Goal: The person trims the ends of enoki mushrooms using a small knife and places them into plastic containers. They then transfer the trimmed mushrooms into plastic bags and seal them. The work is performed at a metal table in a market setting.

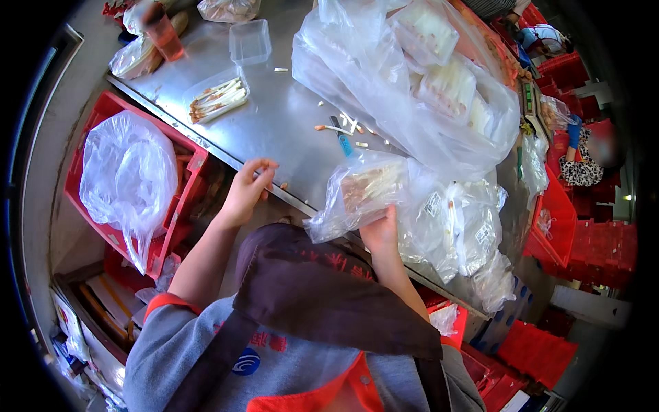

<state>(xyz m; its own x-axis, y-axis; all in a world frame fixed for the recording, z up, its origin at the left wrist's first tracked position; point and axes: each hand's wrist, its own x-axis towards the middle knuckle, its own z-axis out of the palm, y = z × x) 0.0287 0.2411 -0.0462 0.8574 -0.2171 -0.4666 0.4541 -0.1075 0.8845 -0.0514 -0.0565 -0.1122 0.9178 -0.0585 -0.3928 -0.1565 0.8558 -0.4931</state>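
Note:
My right hand grips the near edge of a clear plastic bag, its thumb on top; pale stems with brownish tips show through the film. My left hand hovers at the table's near edge, fingers half bent and apart, with nothing visible in them. Farther left on the metal table lies a clear tray of long white-stemmed mushrooms. A knife with a blue handle rests among loose stem pieces beyond the bag.
A large clear sack of packed trays covers the far right. More plastic bags lie right of my hand. An unused clear tray and reddish jar stand far left. A red crate holds a bag.

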